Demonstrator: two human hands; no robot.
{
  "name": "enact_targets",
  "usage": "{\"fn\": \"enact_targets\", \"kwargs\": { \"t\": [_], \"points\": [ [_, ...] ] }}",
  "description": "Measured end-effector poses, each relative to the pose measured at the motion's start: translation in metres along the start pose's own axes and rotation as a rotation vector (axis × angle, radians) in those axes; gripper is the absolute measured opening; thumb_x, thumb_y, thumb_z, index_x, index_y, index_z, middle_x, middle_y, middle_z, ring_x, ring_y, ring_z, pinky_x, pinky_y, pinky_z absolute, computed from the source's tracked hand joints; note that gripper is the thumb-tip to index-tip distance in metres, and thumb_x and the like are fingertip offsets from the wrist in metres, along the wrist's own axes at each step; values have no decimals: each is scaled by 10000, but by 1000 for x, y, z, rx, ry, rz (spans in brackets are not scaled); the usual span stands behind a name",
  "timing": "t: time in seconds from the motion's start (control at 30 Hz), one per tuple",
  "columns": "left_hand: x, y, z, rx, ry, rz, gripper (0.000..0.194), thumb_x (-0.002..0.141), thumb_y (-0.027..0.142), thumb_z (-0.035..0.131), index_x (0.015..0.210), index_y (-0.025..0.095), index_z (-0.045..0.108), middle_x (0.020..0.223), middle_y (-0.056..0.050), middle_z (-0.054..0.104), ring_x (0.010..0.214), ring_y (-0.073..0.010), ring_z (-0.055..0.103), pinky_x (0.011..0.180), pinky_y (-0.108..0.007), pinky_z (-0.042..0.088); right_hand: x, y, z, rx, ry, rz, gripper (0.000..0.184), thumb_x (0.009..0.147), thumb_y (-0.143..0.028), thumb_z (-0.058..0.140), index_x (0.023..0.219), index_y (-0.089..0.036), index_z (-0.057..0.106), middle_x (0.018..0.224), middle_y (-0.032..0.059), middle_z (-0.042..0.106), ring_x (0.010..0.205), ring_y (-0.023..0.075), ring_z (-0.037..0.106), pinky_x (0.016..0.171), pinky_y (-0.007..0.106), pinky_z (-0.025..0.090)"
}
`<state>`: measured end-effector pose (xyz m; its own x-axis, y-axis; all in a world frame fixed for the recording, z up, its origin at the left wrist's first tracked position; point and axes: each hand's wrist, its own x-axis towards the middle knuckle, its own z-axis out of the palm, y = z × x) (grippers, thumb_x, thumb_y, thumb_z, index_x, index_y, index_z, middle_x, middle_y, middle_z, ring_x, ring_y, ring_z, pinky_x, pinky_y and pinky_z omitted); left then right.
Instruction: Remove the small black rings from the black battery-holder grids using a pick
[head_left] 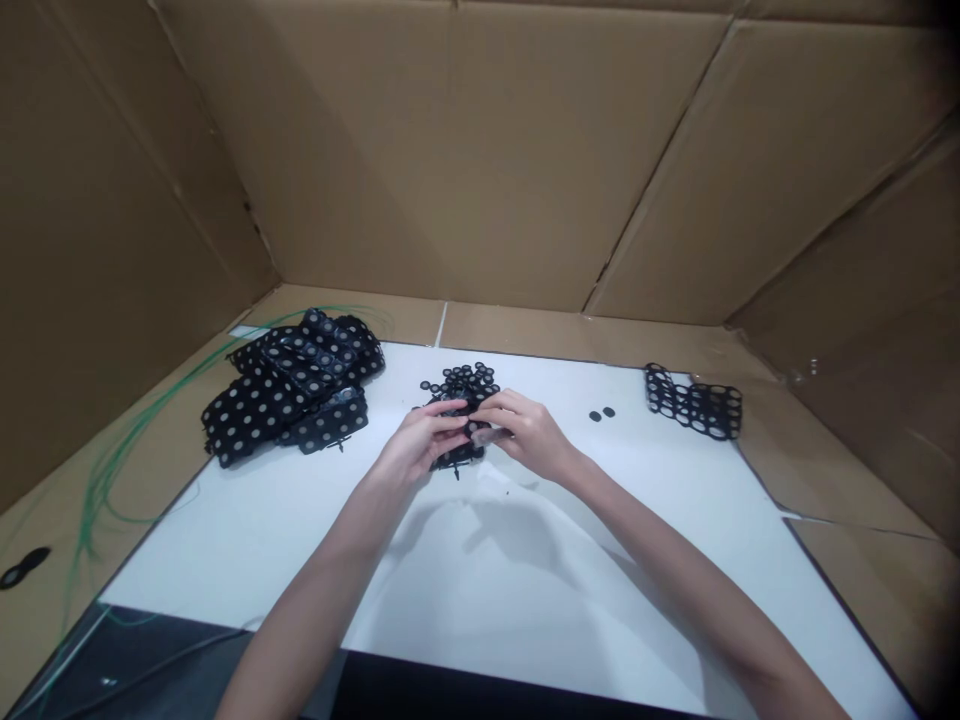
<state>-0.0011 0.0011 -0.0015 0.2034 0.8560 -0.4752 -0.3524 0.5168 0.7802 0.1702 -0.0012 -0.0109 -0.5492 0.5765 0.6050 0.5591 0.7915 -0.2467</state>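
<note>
My left hand [420,445] and my right hand [531,432] meet at the middle of the white board, fingertips closed together. Between them is a small black round piece [471,428], partly covered by the fingers. Just beyond the fingers lies a heap of small black rings [472,378]. Below the hands part of a black sheet [459,457] shows, mostly hidden. Two black discs [602,413] lie apart to the right of my right hand.
A pile of black sheets with pale dots [277,400] lies at the left. A black sheet full of round holes [694,402] lies at the right edge. Green strands [112,470] run along the left. Cardboard walls [450,160] enclose the white board [645,600].
</note>
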Motion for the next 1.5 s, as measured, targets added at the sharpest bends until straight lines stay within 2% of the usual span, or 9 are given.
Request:
{"fn": "enact_targets", "kwargs": {
  "t": [0.27,0.63,0.83,0.9,1.03,1.1,1.23,1.37,1.5],
  "points": [
    [3,-1,-3,5,27,-14,198,641,-47,601,797,71,634,641,-73,654,649,-141,649,698,-243,540,-2,-10,2,-286,26,-160,154,855,-190,465,866,-167,617,816,41,649,708,119,540,430,228,297],
    [-2,-3,4,-12,82,27,154,625,-66,605,671,80,592,579,-60,629,578,-118,621,684,-245,527,-2,-11,2,-255,30,-174,200,849,-87,404,768,-175,563,752,24,663,658,113,570,442,212,291],
    [3,-2,0,-34,124,78,134,673,-35,556,699,96,569,636,-59,633,582,-84,599,637,-191,491,-6,-9,10,-10,84,-56,66,862,-147,413,860,-174,472,854,81,659,784,145,633,589,220,478],
    [5,-1,-2,-29,144,110,132,677,-26,542,704,101,566,622,-41,616,543,-71,570,574,-177,460,-8,-8,12,148,104,39,66,885,-165,365,904,-188,424,888,85,654,773,135,652,605,227,508],
    [6,1,-6,-14,146,157,125,664,9,541,724,107,590,622,-18,591,490,-57,505,486,-170,374,-5,-3,5,411,283,295,8,898,-224,358,898,-218,353,941,74,642,728,133,669,617,261,529],
    [6,2,-7,-4,122,164,124,655,35,548,737,106,608,641,-24,593,521,-71,516,509,-182,372,-3,3,1,363,306,404,78,861,-275,451,851,-215,402,914,61,648,766,152,662,646,274,525],
    [4,2,-8,58,50,185,181,633,161,623,810,120,634,723,-45,617,655,-123,560,599,-219,384,-4,28,4,125,209,540,122,786,-301,557,740,-189,543,775,36,661,676,169,633,641,298,502],
    [6,1,-8,84,88,250,349,499,129,727,833,139,624,770,-19,599,667,-122,550,644,-241,388,-11,44,15,25,155,535,99,772,-216,555,726,-170,629,763,53,661,663,178,616,638,311,487],
    [9,0,-10,77,157,275,393,463,83,735,831,126,606,755,-7,573,641,-105,542,654,-243,396,-10,24,16,82,184,417,148,785,-166,519,839,-180,656,830,56,631,721,149,604,653,264,491]
  ]
}}
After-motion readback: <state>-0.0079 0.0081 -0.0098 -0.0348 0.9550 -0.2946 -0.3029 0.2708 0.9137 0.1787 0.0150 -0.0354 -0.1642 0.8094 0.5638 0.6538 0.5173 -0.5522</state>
